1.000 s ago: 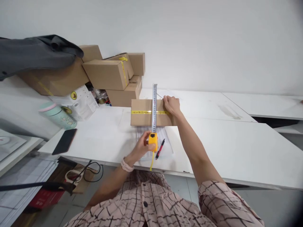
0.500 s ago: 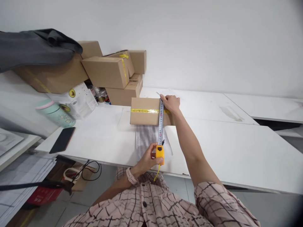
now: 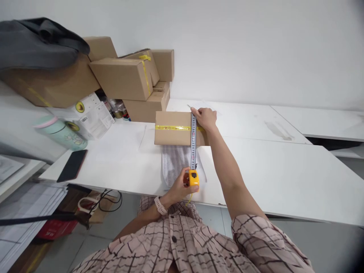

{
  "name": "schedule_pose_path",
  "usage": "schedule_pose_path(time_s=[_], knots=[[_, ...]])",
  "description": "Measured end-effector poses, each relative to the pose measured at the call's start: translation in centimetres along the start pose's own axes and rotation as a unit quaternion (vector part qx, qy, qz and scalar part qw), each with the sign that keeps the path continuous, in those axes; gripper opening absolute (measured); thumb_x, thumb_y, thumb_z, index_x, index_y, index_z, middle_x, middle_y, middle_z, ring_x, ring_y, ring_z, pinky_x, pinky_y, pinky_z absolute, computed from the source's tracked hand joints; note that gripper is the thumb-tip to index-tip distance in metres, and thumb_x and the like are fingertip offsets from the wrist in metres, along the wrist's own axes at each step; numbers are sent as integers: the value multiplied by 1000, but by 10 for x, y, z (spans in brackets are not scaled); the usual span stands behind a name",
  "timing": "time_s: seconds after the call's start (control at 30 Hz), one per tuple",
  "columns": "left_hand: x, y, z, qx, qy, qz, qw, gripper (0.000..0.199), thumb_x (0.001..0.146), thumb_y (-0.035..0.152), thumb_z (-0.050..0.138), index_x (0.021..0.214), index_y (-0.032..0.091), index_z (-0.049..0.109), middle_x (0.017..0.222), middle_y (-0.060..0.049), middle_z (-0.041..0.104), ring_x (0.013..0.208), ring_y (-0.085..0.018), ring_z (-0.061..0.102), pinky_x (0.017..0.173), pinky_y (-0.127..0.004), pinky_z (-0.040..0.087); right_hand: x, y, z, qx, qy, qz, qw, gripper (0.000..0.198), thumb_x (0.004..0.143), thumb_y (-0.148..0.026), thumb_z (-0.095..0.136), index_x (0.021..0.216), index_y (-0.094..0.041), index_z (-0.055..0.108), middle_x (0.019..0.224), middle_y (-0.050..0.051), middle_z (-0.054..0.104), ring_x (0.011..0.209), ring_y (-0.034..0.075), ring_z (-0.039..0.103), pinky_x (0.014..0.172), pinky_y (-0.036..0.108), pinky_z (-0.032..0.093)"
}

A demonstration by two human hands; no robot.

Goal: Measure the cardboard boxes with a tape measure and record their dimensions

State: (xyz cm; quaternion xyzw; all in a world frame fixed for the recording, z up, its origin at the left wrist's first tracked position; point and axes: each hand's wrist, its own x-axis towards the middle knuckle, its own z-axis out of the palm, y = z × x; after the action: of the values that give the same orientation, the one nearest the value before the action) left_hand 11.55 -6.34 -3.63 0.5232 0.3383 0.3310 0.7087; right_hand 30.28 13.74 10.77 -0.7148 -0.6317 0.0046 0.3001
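A cardboard box with a band of yellow tape lies on the white table. My left hand is closed around the yellow case of a tape measure, near the table's front edge. From the case the metal blade runs straight away from me across the top of the box. At the far edge of the box my right hand pinches the blade's end, and the hand and forearm cover part of the box's right side. Beneath the blade, a printed sheet sticks out from the near side of the box.
Several cardboard boxes are stacked at the back left, with dark cloth on top. A mint-green bottle and a black phone are at the left. The white table extends to the right.
The whole view has shifted slightly, so the scene sits higher in the picture. Both hands keep the same hold on the tape measure, and the box stays in place.
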Motion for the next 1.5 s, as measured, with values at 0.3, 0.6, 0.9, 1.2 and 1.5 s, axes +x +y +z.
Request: schedule_pose_path(time_s=[0.3, 0.6, 0.9, 1.2, 1.5], knots=[[-46, -9, -48, 56, 8, 17, 998, 84, 73, 40, 84, 139, 25, 33, 130, -14, 58, 107, -26, 63, 90, -41, 53, -11, 1, 3, -40, 18, -26, 999, 74, 98, -70, 22, 88, -17, 72, 98, 17, 72, 105, 33, 56, 98, 51, 33], [-61, -18, -62, 116, 4, -1, 993, 81, 75, 35, 81, 141, 23, 35, 131, -13, 57, 110, -26, 63, 92, -42, 54, -92, 8, 17, -21, 106, -55, 993, 51, 99, -59, 37, 106, -20, 69, 111, 14, 69, 113, 31, 52, 102, 47, 27], [-60, -10, -61, 122, -3, -9, 992, 80, 75, 36, 80, 140, 23, 35, 129, -13, 55, 111, -27, 63, 93, -43, 53, -119, 19, 43, 43, 59, -59, 996, 51, 103, -52, 33, 119, -21, 70, 129, 13, 68, 125, 29, 54, 109, 49, 30], [-58, -7, -64, 168, -36, 9, 985, 81, 74, 37, 82, 142, 24, 39, 133, -12, 56, 118, -29, 60, 102, -47, 49, -114, -13, -7, 426, -39, 21, 904, 59, 91, -73, 46, 122, -27, 65, 96, 3, 71, 74, 14, 65, 68, 31, 54], [-48, 11, -76, 143, 4, 55, 988, 95, 73, 33, 82, 150, 27, 26, 113, -5, 62, 103, -21, 62, 97, -41, 47, -159, -7, 27, 502, -89, 90, 856, 54, 71, -76, 70, 70, -22, 61, 55, -2, 61, 48, 12, 54, 50, 27, 50]])
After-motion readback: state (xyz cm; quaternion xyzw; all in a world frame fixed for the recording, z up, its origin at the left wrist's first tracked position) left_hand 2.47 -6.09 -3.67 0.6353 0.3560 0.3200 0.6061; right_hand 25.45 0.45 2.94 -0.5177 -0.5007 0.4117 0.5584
